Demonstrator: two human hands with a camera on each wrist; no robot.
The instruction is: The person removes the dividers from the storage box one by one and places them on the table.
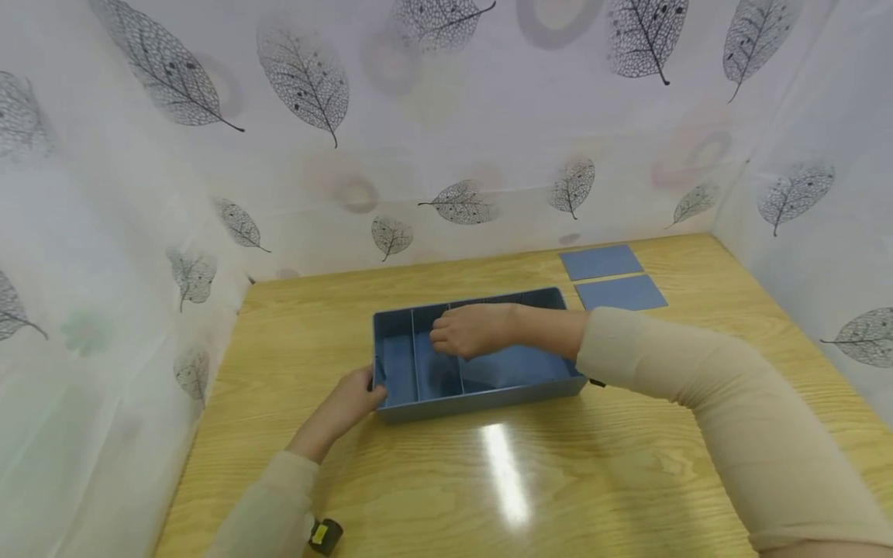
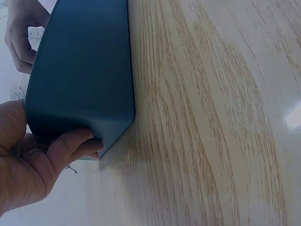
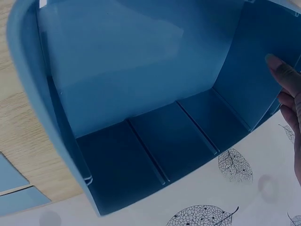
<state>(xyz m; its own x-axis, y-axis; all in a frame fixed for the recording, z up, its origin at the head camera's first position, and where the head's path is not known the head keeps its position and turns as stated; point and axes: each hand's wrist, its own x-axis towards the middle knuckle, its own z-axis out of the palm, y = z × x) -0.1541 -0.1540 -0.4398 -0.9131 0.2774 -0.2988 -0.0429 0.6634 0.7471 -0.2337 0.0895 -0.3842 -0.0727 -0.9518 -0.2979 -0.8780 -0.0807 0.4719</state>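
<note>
A long blue divider box lies on the wooden table, split by thin upright dividers toward its left side. My left hand grips the box's left end. In the left wrist view, that hand's fingers curl against the outside of the end wall. Over the box, my right hand pinches the top of a divider; its thumb lies on one face in the right wrist view, with fingers on the other side. My right hand and forearm hide part of the box's inside in the head view.
Two flat blue panels lie side by side at the table's back right. White sheeting with a leaf print hangs behind and on both sides. A small black device sits by my left sleeve.
</note>
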